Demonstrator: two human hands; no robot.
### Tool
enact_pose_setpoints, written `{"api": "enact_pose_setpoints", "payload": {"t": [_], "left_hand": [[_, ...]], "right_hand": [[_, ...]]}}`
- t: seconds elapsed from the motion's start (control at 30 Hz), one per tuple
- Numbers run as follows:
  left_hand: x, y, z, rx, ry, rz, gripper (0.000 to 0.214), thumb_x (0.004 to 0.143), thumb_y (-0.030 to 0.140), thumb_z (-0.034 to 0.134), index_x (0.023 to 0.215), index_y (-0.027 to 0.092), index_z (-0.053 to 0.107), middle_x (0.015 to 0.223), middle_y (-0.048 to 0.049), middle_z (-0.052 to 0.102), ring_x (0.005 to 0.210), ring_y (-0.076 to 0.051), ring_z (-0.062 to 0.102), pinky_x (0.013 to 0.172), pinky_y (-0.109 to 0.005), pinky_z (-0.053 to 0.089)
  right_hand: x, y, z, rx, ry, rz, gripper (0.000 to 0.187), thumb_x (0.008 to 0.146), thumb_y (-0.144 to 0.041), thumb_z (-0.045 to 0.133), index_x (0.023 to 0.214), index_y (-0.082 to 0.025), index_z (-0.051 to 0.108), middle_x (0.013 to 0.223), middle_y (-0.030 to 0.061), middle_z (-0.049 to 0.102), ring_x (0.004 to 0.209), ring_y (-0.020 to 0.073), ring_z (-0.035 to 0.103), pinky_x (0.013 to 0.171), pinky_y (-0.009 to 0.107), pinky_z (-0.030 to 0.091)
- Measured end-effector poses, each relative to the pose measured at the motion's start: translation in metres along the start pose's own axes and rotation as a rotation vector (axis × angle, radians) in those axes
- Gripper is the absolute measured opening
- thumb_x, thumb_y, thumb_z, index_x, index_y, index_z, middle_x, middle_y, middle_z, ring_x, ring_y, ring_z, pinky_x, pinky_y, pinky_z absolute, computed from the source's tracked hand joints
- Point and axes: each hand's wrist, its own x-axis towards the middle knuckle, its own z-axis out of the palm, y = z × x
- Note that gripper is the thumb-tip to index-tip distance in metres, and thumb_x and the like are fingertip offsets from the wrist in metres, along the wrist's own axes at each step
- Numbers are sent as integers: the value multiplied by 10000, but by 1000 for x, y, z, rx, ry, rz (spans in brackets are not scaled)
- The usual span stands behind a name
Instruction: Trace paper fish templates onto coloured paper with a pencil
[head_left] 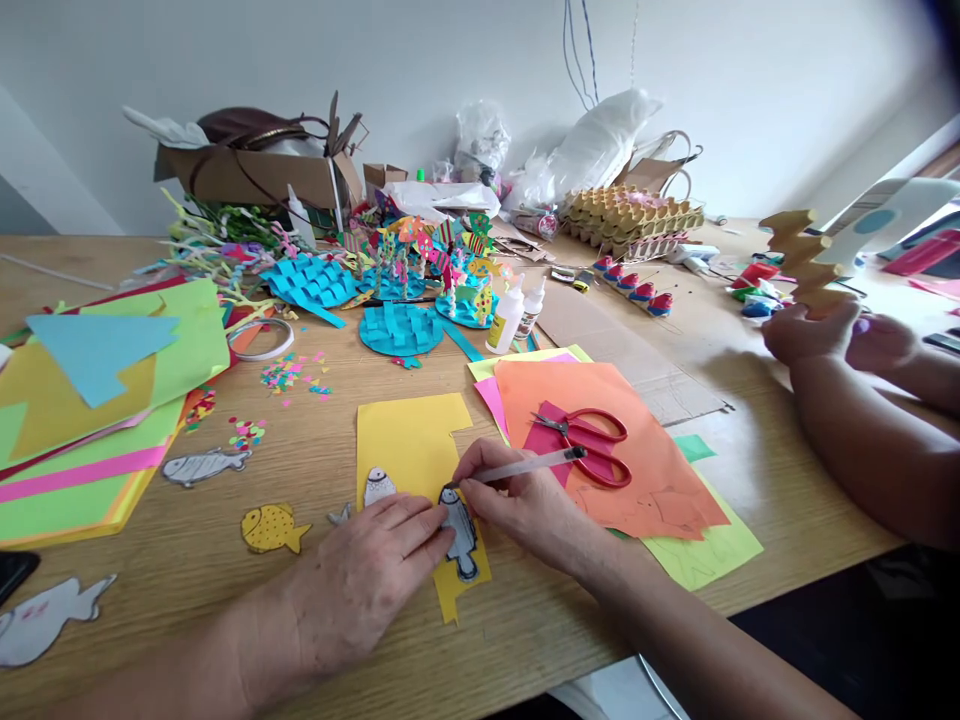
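Observation:
My right hand [517, 500] pinches a pen [525, 465] with a clear barrel, its tip at the head of a small grey paper fish [459, 540] outlined in black. That fish lies on a cut piece of yellow paper [409, 430]. My left hand [367, 560] rests flat, fingers stretched out, its fingertips pressing the fish's edge. A white paper fish [379, 485] lies just above my left fingers. Left of this hand is a yellow spotted paper fish [274, 528]. Red-handled scissors [592, 445] lie on orange paper [637, 470] beyond my right hand.
Coloured sheets [112, 420] are stacked at the left, near a tape roll [262, 340] and confetti [292, 373]. Glue bottles [506, 318] and blue woven paper pieces [401, 328] stand or lie behind. At right, another person's hands [814, 335] hold an egg-carton piece [806, 260].

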Motion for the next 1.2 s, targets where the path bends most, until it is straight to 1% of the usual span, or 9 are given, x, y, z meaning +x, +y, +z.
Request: {"api": "enact_pose_setpoints", "payload": {"t": [0.13, 0.23, 0.37, 0.5, 0.6, 0.7, 0.8, 0.97, 1.2], "left_hand": [[0, 2, -1, 12, 9, 25, 338, 894, 70, 367, 1171, 99, 560, 1157, -121, 614, 1060, -241, 546, 903, -393, 486], [-1, 4, -2, -5, 15, 12, 385, 873, 43, 343, 1198, 94, 544, 1165, -109, 615, 1070, -239, 537, 910, -373, 477], [-3, 6, -2, 14, -1, -10, 418, 853, 47, 346, 1227, 90, 526, 1176, -93, 610, 1085, -240, 520, 950, -358, 435], [-6, 7, -2, 95, 11, 23, 422, 877, 98, 337, 1260, 88, 514, 1209, -93, 595, 1131, -244, 476, 992, -376, 384], [-7, 9, -2, 105, 15, 19, 450, 899, 109, 302, 1314, 104, 475, 1209, -89, 598, 1118, -243, 479, 971, -388, 391], [-8, 10, -1, 86, 23, 4, 460, 912, 113, 279, 1343, 100, 440, 1193, -97, 608, 1065, -239, 511, 936, -393, 412], [-8, 12, -2, 81, 23, 2, 445, 922, 106, 265, 1319, 100, 467, 1181, -97, 617, 1055, -237, 520, 928, -392, 416], [-8, 13, -2, 87, 32, -5, 431, 945, 103, 221, 1216, 87, 555, 1150, -89, 636, 1018, -225, 539, 935, -384, 400], [-8, 13, -1, 82, 16, -9, 417, 952, 120, 229, 1223, 82, 543, 1160, -85, 626, 1040, -229, 516, 951, -395, 376]], "right_hand": [[-1, 6, 4, 0, -33, 56, 66, 731, -127, 518, 743, -191, 533, 617, -46, 502, 557, 94, 466, 483, 183, 376], [-3, 8, 6, -7, -51, 73, 56, 745, -145, 510, 767, -192, 531, 629, -47, 501, 561, 93, 467, 491, 182, 384], [-4, 8, 6, -74, -88, 8, 61, 779, -154, 483, 792, -194, 527, 637, -42, 522, 559, 91, 474, 493, 181, 384], [-6, 5, 5, -192, -100, -66, 76, 788, -147, 479, 802, -197, 535, 610, -50, 522, 541, 91, 478, 501, 187, 377], [-6, 4, 4, -242, -114, -90, 91, 774, -130, 485, 799, -190, 548, 617, -42, 546, 539, 93, 490, 507, 190, 382], [-5, 5, 5, -245, -134, -98, 109, 761, -119, 478, 797, -188, 553, 636, -31, 575, 542, 95, 502, 499, 187, 388], [-4, 6, 4, -248, -141, -94, 120, 752, -108, 472, 793, -184, 555, 632, -26, 588, 539, 97, 509, 498, 189, 395], [-4, 7, 4, -254, -152, -96, 114, 759, -105, 478, 794, -175, 562, 639, -17, 601, 535, 100, 518, 495, 194, 395], [-4, 6, 4, -265, -172, -93, 104, 765, -106, 487, 790, -178, 558, 625, -28, 589, 536, 96, 513, 500, 192, 393]]}}
